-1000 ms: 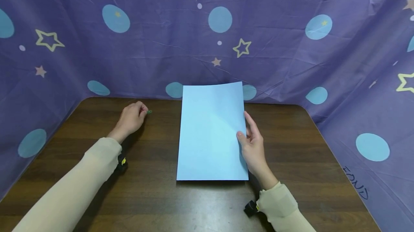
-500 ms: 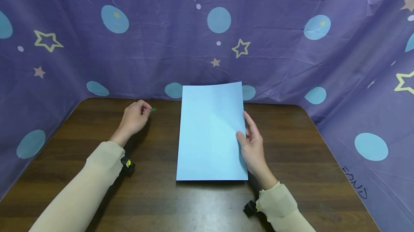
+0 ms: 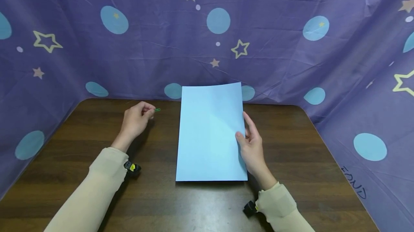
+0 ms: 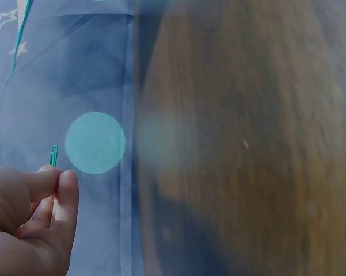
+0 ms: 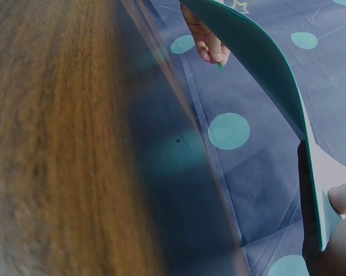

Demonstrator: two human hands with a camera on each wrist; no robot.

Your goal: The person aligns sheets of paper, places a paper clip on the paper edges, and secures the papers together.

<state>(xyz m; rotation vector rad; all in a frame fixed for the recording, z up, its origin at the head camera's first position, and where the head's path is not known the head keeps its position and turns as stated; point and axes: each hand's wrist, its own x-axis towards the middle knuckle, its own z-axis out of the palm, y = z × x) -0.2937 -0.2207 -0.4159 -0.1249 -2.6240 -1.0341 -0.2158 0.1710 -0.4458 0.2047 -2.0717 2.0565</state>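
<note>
Between the thumb and fingertips of my left hand (image 3: 136, 119) a small green paper clip (image 3: 157, 110) is pinched, its looped end sticking out. The left wrist view shows the same paper clip (image 4: 54, 155) upright above the fingertips. My right hand (image 3: 253, 147) grips the right edge of a light blue sheet of paper (image 3: 211, 135), thumb on the front and fingers behind. In the right wrist view the paper (image 5: 276, 75) is seen edge-on, slightly curved and raised off the table. A gap separates the paper clip from the paper's left edge.
Both hands are over a dark brown wooden table (image 3: 155, 203) with rounded back corners. A purple cloth (image 3: 155, 16) with stars and blue dots hangs behind and at the sides. Black wrist cameras (image 3: 132, 169) sit below both cuffs.
My left hand has moved a little to the right with the paper clip, closer to the paper. The right hand and paper have stayed nearly still.
</note>
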